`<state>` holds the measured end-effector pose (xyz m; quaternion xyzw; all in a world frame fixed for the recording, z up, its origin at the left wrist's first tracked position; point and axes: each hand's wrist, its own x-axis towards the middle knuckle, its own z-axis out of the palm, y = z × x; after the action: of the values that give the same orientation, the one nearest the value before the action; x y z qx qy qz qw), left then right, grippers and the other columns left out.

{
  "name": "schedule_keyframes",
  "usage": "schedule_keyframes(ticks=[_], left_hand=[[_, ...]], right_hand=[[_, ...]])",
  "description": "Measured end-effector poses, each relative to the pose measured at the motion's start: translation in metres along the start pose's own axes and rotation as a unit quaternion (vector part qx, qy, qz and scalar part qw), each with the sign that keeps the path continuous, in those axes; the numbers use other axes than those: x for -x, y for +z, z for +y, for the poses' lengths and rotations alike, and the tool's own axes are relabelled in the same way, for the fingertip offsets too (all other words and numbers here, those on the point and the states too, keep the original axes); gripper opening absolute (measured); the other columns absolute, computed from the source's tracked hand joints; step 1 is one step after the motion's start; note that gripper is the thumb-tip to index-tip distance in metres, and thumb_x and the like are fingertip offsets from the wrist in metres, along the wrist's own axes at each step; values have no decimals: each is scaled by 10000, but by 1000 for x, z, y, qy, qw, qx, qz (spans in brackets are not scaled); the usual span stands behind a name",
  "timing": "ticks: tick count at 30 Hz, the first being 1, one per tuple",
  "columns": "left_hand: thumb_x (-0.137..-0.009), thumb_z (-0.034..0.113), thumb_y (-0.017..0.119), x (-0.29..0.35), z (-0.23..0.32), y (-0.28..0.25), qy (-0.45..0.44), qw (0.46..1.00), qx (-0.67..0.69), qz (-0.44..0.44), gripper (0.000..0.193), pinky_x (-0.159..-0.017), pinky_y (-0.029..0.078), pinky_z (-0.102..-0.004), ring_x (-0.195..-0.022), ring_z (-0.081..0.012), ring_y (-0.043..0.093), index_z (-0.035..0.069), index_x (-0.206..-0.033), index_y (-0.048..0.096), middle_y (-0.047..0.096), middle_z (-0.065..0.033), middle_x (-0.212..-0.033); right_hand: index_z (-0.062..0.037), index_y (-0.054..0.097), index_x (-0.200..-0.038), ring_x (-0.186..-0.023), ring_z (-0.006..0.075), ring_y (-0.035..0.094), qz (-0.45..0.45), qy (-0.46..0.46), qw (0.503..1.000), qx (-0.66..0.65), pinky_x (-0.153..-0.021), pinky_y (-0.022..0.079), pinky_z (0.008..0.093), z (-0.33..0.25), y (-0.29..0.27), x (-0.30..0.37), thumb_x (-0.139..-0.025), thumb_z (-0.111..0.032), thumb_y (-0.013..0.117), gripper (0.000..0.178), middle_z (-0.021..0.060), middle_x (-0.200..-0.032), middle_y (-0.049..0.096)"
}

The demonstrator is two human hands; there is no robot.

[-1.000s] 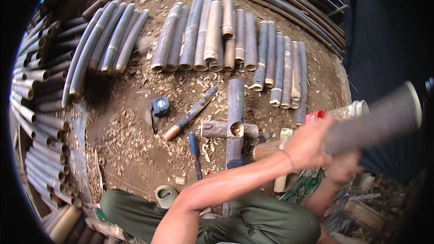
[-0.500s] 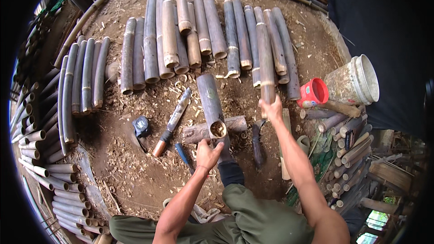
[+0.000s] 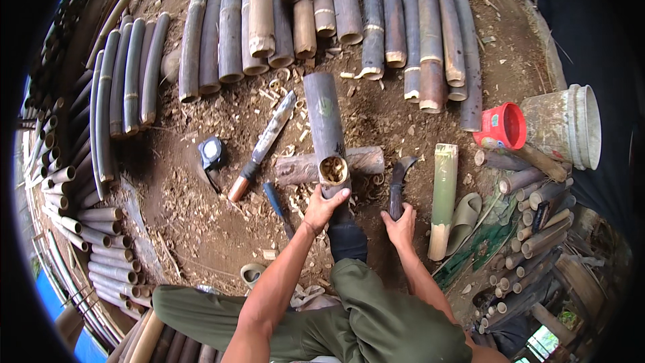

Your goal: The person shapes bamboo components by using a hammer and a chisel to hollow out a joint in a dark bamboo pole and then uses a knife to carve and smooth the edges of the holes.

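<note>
A dark bamboo tube [image 3: 324,111] points away from me and rests across a short bamboo log [image 3: 295,169]. Near its close end is a round opening [image 3: 334,170] with pale shavings inside. Just below that opening, my left hand [image 3: 322,210] grips the tube, thumb across its top. To the right, a curved knife [image 3: 396,195] lies on the ground. My right hand [image 3: 401,226] is closed round its dark handle, thumb and fingers on either side; the handle's end is hidden. My dark-covered lower leg [image 3: 348,242] is at the tube's near end.
Bamboo tubes [image 3: 262,13] lie in rows at the back. On the left are a tape measure [image 3: 211,152], a long-bladed knife [image 3: 259,151] and a blue-handled tool [image 3: 275,203]. Rightward lie a green bamboo piece [image 3: 444,195], a sandal [image 3: 465,218], a red bucket [image 3: 502,126] and a white bucket [image 3: 561,124].
My right hand has let go of a long bamboo tube, which now lies in the back row, and has come back to the curved knife's handle. My left hand stays on its tube.
</note>
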<state>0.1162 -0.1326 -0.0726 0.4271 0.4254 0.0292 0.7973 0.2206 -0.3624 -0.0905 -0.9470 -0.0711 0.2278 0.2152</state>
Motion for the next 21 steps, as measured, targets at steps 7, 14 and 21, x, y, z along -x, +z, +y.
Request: schedule_keyframes(ticks=[7,14,21], left_hand=[[-748,430,845,11,-7,-28,-15,996,86,15,936,-1044,410,-332,-1169,-214,552,-82,-1387,392,574,-169,-1278],[-771,519,797,8,11,-2,-40,991,122,49,892,-1007,432,-332,-1117,-212,574,-92,-1324,455,593,-172,-1232],[-772,553,785,6,30,10,-96,989,52,101,914,-968,451,-331,-1088,-200,583,-92,-1327,452,601,-150,-1215]], right_hand=[[-13,604,-1139,-922,163,611,91,16,918,-386,-873,490,301,-62,-111,-3,-746,-78,805,446,72,-1047,630],[13,423,-1343,-767,176,597,-92,-236,833,-492,-799,515,372,-156,-154,-57,-912,-511,630,709,110,-973,593],[-124,530,-1112,-596,156,527,-186,-264,730,-603,-583,460,349,-213,-73,-69,-818,-680,647,639,40,-766,555]])
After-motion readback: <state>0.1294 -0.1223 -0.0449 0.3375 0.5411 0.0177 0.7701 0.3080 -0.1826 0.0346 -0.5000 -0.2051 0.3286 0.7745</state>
